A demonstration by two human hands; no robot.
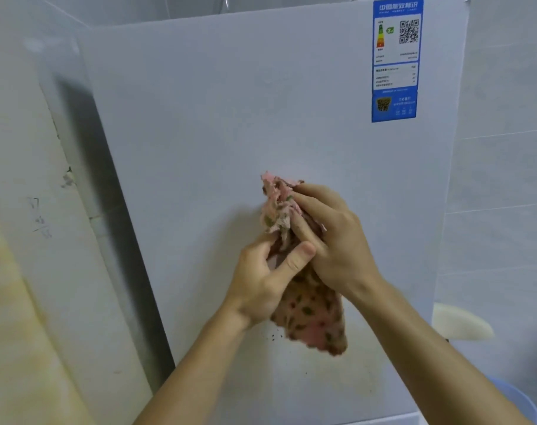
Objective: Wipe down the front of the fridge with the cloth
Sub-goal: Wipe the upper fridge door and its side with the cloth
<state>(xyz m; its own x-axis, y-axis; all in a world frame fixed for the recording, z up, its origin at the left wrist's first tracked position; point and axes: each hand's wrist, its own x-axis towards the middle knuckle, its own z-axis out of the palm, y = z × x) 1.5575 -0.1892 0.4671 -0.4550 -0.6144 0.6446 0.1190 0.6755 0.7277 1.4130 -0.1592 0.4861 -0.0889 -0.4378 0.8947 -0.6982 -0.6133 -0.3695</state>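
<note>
Head camera view: a person stands square to the fridge (215, 133), working a pink, leaf-patterned cloth (313, 311) between both hands in front of the middle of its pale door. The left hand (261, 283) has its grip clenched on the cloth from below, thumb laid across the bunched fabric. The right hand (331, 240) grasps the upper folds, fingers curled round them. The loose end of the cloth hangs below the hands. Whether any part of it touches the door cannot be told.

The hands appear to be gathering or refolding the cloth rather than wiping at this instant. Dark specks (273, 335) and a faint yellowish tinge mark the lower door just beside the hanging end, so that stretch looks to need attention yet. The upper door shows no obvious marks, though glare and softness make that hard to judge.

A blue energy label (396, 59) sits at the door's upper right corner and would have to be wiped around or over. A scuffed wall (31, 179) stands close on the left, tiled wall (506, 148) on the right. A pale rounded object (457, 323) and the rim of a blue tub (518, 403) sit low on the right, near the door's edge.
</note>
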